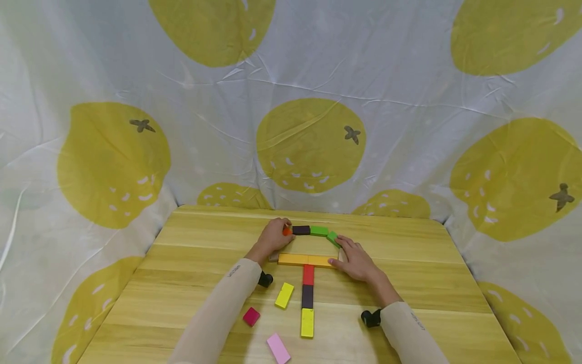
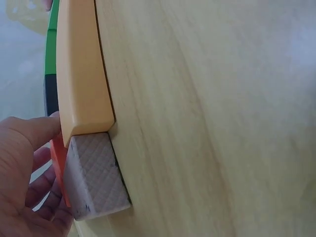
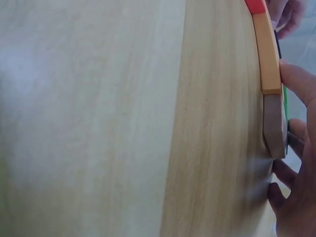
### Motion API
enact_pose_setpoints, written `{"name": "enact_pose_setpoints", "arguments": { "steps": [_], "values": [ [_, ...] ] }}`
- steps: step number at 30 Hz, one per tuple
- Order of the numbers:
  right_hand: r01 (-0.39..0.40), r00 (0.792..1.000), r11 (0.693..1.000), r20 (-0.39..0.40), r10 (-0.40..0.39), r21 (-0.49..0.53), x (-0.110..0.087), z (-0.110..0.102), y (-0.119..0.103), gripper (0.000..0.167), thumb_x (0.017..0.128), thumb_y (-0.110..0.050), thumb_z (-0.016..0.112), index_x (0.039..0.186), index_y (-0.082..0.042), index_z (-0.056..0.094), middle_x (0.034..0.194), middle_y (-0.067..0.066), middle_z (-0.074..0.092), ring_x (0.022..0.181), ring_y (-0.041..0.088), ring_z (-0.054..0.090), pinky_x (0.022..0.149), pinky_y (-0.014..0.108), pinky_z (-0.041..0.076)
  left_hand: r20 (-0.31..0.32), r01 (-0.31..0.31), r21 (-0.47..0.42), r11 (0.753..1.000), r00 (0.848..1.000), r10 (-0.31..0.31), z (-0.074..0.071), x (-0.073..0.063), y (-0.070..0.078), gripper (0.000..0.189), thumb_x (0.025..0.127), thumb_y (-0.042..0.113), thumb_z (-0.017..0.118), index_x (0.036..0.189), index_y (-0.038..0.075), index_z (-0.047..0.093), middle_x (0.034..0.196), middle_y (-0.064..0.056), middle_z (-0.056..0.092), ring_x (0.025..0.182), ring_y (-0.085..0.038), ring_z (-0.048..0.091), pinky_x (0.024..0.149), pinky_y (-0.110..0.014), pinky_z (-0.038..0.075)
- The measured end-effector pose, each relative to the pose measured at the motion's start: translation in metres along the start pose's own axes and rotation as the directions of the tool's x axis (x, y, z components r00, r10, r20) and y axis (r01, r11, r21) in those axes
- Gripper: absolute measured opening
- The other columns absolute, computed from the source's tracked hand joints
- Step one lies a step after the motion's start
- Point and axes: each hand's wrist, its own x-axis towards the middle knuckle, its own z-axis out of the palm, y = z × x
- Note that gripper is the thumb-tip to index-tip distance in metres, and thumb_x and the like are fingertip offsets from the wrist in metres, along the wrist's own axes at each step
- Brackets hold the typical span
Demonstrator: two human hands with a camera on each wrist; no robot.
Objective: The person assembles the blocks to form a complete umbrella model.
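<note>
In the head view, my left hand (image 1: 272, 236) pinches an orange block (image 1: 287, 231) at the left end of a curved row. That row continues with a black block (image 1: 301, 230), a green block (image 1: 319, 231) and a slanted green block (image 1: 334, 238). My right hand (image 1: 358, 261) has its fingers extended, touching the slanted green block, its thumb by the right end of the yellow-orange bar (image 1: 293, 259). A natural wood block (image 2: 98, 175) adjoins the bar's left end. Another wood block (image 3: 274, 123) adjoins its right end, partly hidden by my right hand in the head view.
Below the bar runs a column of red (image 1: 308, 274), black (image 1: 307, 297) and yellow (image 1: 307, 323) blocks. A loose yellow block (image 1: 284, 296), a crimson block (image 1: 251, 317) and a pink block (image 1: 278, 348) lie left of it. A lemon-print curtain (image 1: 400, 151) hangs behind the wooden table (image 1: 454, 303).
</note>
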Motion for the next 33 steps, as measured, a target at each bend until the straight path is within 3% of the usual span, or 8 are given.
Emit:
{"name": "enact_pose_setpoints", "arguments": {
  "steps": [7,11,16,19,25,33],
  "values": [
    [0.01,1.0,1.0,-0.002,-0.01,-0.002,0.001,0.0,0.0,0.08,0.097,-0.05,0.065,0.158,-0.005,0.039,0.165,0.014,0.035,0.143,0.045,0.041,0.115,0.064,0.038,0.045,0.035,-0.117,0.993,0.999,-0.03,-0.015,-0.012,-0.009,0.045,0.105,0.031,0.061,0.14,0.003,0.059,0.126,-0.016,0.068,0.116,-0.032,0.065,0.101,-0.048,0.055],
    [-0.006,1.0,1.0,0.014,0.006,-0.01,0.004,0.001,0.003,0.082,0.097,-0.054,0.063,0.159,-0.007,0.037,0.167,0.011,0.032,0.146,0.043,0.039,0.118,0.062,0.036,0.026,0.044,-0.148,0.988,0.999,-0.04,-0.024,-0.024,-0.018,0.041,0.107,0.027,0.055,0.14,0.002,0.06,0.124,-0.016,0.069,0.114,-0.031,0.066,0.098,-0.048,0.056],
    [0.003,1.0,1.0,0.017,-0.004,0.007,0.004,0.003,0.003,0.082,0.097,-0.053,0.063,0.159,-0.006,0.037,0.167,0.013,0.032,0.146,0.044,0.038,0.118,0.063,0.035,-0.014,0.011,-0.179,0.984,1.0,-0.014,-0.028,-0.044,-0.029,0.041,0.106,0.023,0.058,0.138,-0.001,0.06,0.125,-0.019,0.069,0.115,-0.034,0.066,0.1,-0.051,0.054],
    [0.003,1.0,1.0,0.019,-0.003,0.016,0.004,0.006,0.003,0.081,0.098,-0.052,0.063,0.159,-0.006,0.037,0.167,0.013,0.031,0.146,0.044,0.038,0.117,0.063,0.035,-0.035,-0.003,-0.2,0.98,0.999,-0.004,-0.029,-0.056,-0.034,0.042,0.104,0.021,0.06,0.138,-0.003,0.059,0.126,-0.022,0.068,0.117,-0.037,0.065,0.102,-0.054,0.053],
    [0.009,1.0,1.0,0.019,-0.009,0.01,0.005,0.01,0.002,0.08,0.099,-0.054,0.062,0.159,-0.007,0.037,0.167,0.012,0.031,0.146,0.044,0.039,0.117,0.063,0.036,-0.051,0.03,-0.244,0.969,0.998,-0.044,-0.029,-0.075,-0.041,0.046,0.1,0.02,0.065,0.141,-0.002,0.057,0.131,-0.022,0.065,0.123,-0.038,0.062,0.107,-0.054,0.049],
    [0.017,1.0,0.998,-0.015,-0.016,0.057,0.003,0.007,0.009,0.082,0.096,-0.052,0.065,0.159,-0.006,0.038,0.167,0.015,0.032,0.144,0.045,0.038,0.114,0.067,0.036,-0.05,0.044,-0.29,0.956,0.997,-0.062,-0.02,-0.08,-0.041,0.045,0.103,0.02,0.063,0.143,0.0,0.056,0.139,-0.018,0.062,0.129,-0.035,0.058,0.111,-0.051,0.047]
  ]
}}
